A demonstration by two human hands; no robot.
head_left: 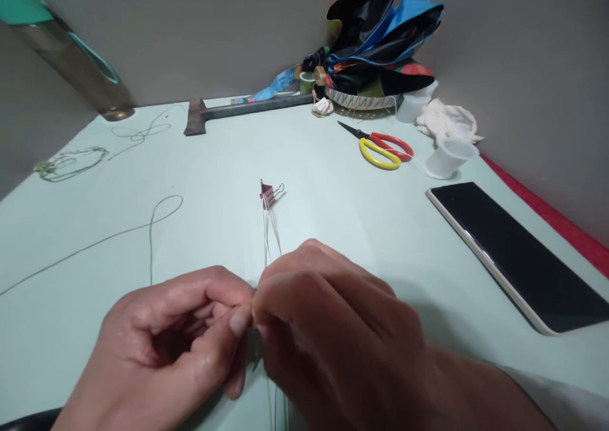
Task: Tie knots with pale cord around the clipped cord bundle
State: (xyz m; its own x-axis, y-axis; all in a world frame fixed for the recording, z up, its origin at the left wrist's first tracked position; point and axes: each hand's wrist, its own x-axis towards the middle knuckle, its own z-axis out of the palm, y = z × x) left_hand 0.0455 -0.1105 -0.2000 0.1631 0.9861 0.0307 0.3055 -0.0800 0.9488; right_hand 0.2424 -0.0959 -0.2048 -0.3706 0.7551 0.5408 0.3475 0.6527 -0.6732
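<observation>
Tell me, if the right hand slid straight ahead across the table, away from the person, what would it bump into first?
Probably the small red binder clip: the right hand pinches the pale threads that run straight up to it. Depth is hard to judge, but nothing else lies between.

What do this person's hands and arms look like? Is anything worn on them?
Both hands are bare: the left hand and right hand show no gloves and no rings, as far as can be seen. No watch or band shows on either wrist. A pale, whitish sleeve covers the right forearm at the lower right edge. The left forearm is mostly out of view.
</observation>
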